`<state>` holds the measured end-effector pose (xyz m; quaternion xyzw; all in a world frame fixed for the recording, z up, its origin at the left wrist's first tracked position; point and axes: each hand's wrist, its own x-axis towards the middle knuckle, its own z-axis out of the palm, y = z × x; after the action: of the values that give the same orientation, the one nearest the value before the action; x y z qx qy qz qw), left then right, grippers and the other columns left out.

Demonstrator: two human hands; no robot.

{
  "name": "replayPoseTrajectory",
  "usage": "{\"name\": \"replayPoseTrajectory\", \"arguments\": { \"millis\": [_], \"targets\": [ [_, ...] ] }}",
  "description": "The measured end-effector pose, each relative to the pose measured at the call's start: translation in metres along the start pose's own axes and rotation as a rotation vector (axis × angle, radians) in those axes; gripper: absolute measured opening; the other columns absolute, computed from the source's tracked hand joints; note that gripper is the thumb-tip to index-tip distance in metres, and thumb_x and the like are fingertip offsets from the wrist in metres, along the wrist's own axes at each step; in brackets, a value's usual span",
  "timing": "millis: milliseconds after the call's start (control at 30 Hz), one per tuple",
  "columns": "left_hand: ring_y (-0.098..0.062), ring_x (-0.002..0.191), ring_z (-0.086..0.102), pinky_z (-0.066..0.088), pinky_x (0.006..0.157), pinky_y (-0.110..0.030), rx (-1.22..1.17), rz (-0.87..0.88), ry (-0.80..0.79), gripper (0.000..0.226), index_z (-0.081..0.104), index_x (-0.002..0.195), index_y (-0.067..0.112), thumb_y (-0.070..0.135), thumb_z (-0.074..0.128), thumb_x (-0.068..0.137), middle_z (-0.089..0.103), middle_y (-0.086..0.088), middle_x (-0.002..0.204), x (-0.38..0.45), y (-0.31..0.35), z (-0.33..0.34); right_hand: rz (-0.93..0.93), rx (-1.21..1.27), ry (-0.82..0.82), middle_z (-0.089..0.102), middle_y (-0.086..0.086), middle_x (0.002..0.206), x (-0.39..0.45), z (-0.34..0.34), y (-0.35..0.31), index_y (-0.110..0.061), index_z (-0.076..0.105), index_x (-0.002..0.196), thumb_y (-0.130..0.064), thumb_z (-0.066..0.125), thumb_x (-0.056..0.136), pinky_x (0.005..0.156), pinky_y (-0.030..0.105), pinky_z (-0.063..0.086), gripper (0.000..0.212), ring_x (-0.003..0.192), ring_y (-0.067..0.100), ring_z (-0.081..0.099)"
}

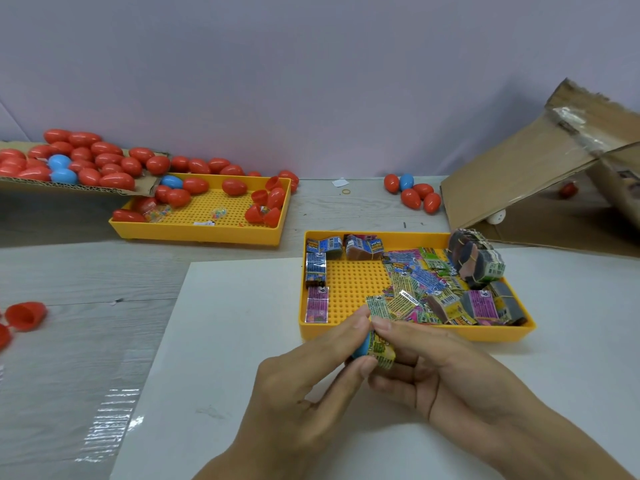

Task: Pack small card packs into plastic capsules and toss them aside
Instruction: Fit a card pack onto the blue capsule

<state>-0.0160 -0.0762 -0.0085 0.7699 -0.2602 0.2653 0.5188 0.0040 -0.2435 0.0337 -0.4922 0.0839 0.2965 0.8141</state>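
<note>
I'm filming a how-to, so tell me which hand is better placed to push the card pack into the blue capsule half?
Probably the right hand: its fingers pinch the card pack against the blue capsule half, which the left hand grips and steadies.

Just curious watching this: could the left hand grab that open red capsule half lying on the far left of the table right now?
Probably not at once: the left hand is busy holding the blue capsule half. Nothing lies between it and the red capsule half.

You sit at a small packing table [86, 271]: yellow trays [207, 233], piled toy eggs [86, 161], torn cardboard [519, 188].
</note>
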Motion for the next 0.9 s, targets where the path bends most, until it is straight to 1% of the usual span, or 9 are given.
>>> {"name": "replayPoseTrajectory", "arguments": {
  "millis": [67,133,267,367,467,533,633,733,900],
  "targets": [
    [-0.008,0.122,0.061,0.051,0.098,-0.022,0.019,0.026,0.003,0.039,0.062,0.122,-0.003,0.016,0.064,0.088,0.065,-0.008,0.127,-0.0003,0.0000,0.0005,-0.003,0.010,-0.001,0.072,0.010,0.076,-0.0004,-0.0001,-0.0001,-0.001,0.078,0.091,-0.021,0.079,0.064,0.058,0.027,0.060,0.033,0.061,0.016,0.069],
    [-0.007,0.121,0.061,0.051,0.098,-0.022,0.020,0.024,0.011,0.040,0.062,0.122,-0.002,0.017,0.064,0.088,0.066,-0.006,0.127,-0.0001,0.0002,0.0008,-0.008,-0.005,-0.001,0.073,0.014,0.082,-0.0006,-0.0005,-0.0002,0.000,0.078,0.092,-0.022,0.079,0.064,0.057,0.026,0.060,0.035,0.064,0.017,0.070],
    [-0.008,0.116,0.065,0.052,0.096,-0.022,-0.055,-0.061,0.005,0.042,0.064,0.124,0.003,0.020,0.069,0.085,0.069,-0.002,0.124,-0.0004,-0.0001,-0.0002,-0.030,-0.063,0.006,0.073,0.021,0.093,-0.0004,-0.0007,-0.0005,0.000,0.077,0.094,-0.025,0.079,0.065,0.060,0.026,0.060,0.038,0.070,0.019,0.071],
    [-0.008,0.109,0.069,0.054,0.092,-0.022,-0.109,-0.111,0.028,0.044,0.065,0.125,0.010,0.023,0.072,0.083,0.071,0.007,0.119,-0.0009,-0.0009,-0.0022,-0.046,-0.072,0.026,0.073,0.021,0.094,0.0000,0.0000,-0.0009,-0.001,0.077,0.097,-0.026,0.079,0.066,0.063,0.029,0.061,0.040,0.071,0.021,0.071],
    [-0.013,0.106,0.070,0.056,0.091,-0.028,-0.166,-0.179,0.061,0.040,0.070,0.122,0.022,0.024,0.074,0.082,0.072,0.010,0.117,-0.0009,-0.0022,-0.0039,-0.049,-0.083,0.029,0.073,0.018,0.089,-0.0017,0.0025,-0.0031,-0.005,0.077,0.094,-0.031,0.079,0.066,0.058,0.029,0.060,0.038,0.071,0.023,0.072],
    [-0.016,0.106,0.071,0.056,0.093,-0.032,-0.234,-0.239,0.078,0.045,0.067,0.125,0.025,0.024,0.076,0.080,0.073,0.008,0.115,-0.0015,-0.0024,-0.0038,-0.065,-0.157,0.032,0.073,0.019,0.088,-0.0036,0.0041,-0.0039,-0.003,0.076,0.094,-0.031,0.079,0.065,0.051,0.027,0.058,0.041,0.073,0.026,0.073],
    [-0.018,0.108,0.070,0.057,0.090,-0.030,-0.334,-0.299,0.082,0.048,0.065,0.125,0.026,0.023,0.077,0.078,0.073,0.005,0.117,-0.0010,-0.0011,-0.0041,-0.143,-0.211,0.065,0.074,0.021,0.090,-0.0058,0.0039,-0.0040,-0.003,0.076,0.089,-0.028,0.080,0.062,0.048,0.025,0.055,0.037,0.074,0.027,0.074],
    [-0.019,0.106,0.071,0.059,0.084,-0.027,-0.384,-0.350,0.078,0.045,0.069,0.121,0.031,0.025,0.078,0.077,0.072,0.004,0.117,-0.0001,-0.0008,-0.0064,-0.213,-0.221,0.077,0.074,0.023,0.092,-0.0061,0.0034,-0.0034,-0.005,0.077,0.091,-0.024,0.081,0.062,0.049,0.024,0.055,0.035,0.079,0.030,0.074],
    [-0.018,0.110,0.069,0.057,0.089,-0.027,-0.387,-0.315,0.049,0.046,0.067,0.124,0.031,0.016,0.073,0.081,0.072,0.005,0.118,-0.0001,-0.0012,-0.0080,-0.415,-0.322,0.072,0.076,0.012,0.092,-0.0048,0.0027,-0.0008,-0.013,0.077,0.091,-0.014,0.082,0.057,0.061,0.027,0.057,0.035,0.080,0.021,0.073]
  ]
}}
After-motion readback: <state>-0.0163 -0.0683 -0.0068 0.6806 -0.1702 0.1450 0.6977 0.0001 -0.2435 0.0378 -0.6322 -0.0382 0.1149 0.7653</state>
